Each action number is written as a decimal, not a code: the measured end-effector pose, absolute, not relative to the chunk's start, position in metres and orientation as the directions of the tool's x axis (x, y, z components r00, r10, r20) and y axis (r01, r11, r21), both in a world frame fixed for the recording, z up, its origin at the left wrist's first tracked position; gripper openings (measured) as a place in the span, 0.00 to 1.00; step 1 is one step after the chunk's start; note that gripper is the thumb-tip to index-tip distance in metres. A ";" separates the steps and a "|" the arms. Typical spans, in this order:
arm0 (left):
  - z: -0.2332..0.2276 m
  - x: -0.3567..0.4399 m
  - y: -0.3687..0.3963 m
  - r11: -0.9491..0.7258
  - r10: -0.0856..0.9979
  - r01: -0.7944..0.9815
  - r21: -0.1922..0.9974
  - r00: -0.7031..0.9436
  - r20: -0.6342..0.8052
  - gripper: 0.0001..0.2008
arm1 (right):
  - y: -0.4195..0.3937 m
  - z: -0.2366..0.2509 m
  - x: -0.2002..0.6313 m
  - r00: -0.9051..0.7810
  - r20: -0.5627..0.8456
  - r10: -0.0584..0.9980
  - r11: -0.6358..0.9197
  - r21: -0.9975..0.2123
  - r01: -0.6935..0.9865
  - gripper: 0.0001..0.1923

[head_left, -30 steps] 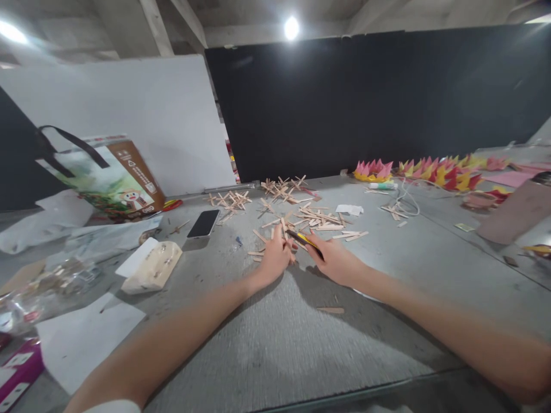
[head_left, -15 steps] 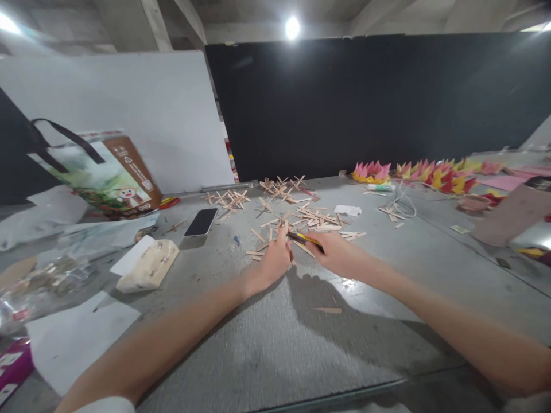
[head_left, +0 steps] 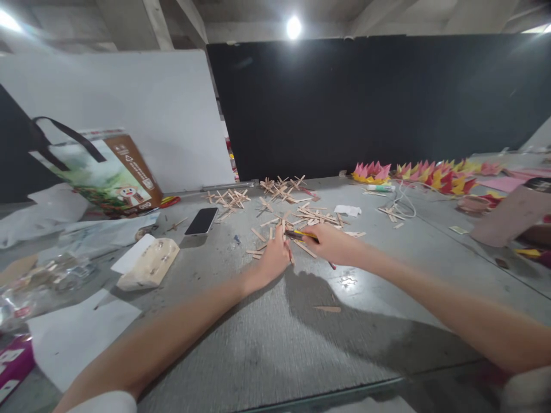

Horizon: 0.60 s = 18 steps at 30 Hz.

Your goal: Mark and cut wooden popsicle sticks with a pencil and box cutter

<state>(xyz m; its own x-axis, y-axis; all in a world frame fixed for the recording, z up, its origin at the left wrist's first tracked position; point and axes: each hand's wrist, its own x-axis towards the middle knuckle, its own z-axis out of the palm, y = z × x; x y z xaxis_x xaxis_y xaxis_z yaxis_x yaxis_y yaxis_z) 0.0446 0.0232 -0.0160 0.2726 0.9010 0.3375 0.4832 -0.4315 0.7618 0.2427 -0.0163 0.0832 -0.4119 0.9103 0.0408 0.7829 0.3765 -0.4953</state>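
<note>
My left hand [head_left: 274,258] is closed around a thin wooden craft stick [head_left: 283,226], whose upper end stands out past the fingers. In my right hand [head_left: 330,243] is a yellow-and-black utility knife [head_left: 298,234], its front end pointing left and meeting the stick just at my left fingers. Whether the blade is cutting in is too small to tell. Loose craft sticks [head_left: 316,215] lie just beyond both hands. Nearer me, a pointed wood sliver [head_left: 328,309] rests on the grey table [head_left: 241,355].
Crossed-stick pieces [head_left: 279,189] are heaped at the back. To the left are a phone [head_left: 201,222], a tissue pack [head_left: 150,264], paper [head_left: 81,332] and a shopping bag [head_left: 103,172]. Pink and yellow paper flowers [head_left: 439,174], a glue tube [head_left: 380,187] and a white cable [head_left: 407,201] lie right.
My right hand with the knife has shifted slightly left and up, closer to my left hand. The left hand keeps its hold on the stick, almost still.
</note>
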 end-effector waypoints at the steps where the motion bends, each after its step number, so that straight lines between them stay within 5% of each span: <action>1: -0.017 0.045 0.024 -0.417 0.907 0.480 0.772 0.267 0.324 0.17 | -0.014 0.088 0.243 -0.419 0.006 0.908 0.364 -0.508 0.781 0.13; 9: -0.019 0.044 0.030 -0.429 0.903 0.534 0.728 0.240 0.356 0.19 | -0.025 0.037 0.237 -0.339 0.199 0.919 0.393 -0.488 0.779 0.11; 18: -0.021 0.044 0.032 -0.406 0.914 0.518 0.753 0.232 0.333 0.18 | -0.010 0.081 0.240 -0.392 0.032 0.919 0.348 -0.534 0.770 0.15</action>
<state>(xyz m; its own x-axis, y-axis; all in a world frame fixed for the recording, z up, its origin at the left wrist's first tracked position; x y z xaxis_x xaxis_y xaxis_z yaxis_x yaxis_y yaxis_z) 0.0444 0.0320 -0.0207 0.2323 0.9139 0.3328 0.5177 -0.4058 0.7532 0.2396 -0.0098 0.0812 -0.3923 0.9193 0.0324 0.7705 0.3476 -0.5344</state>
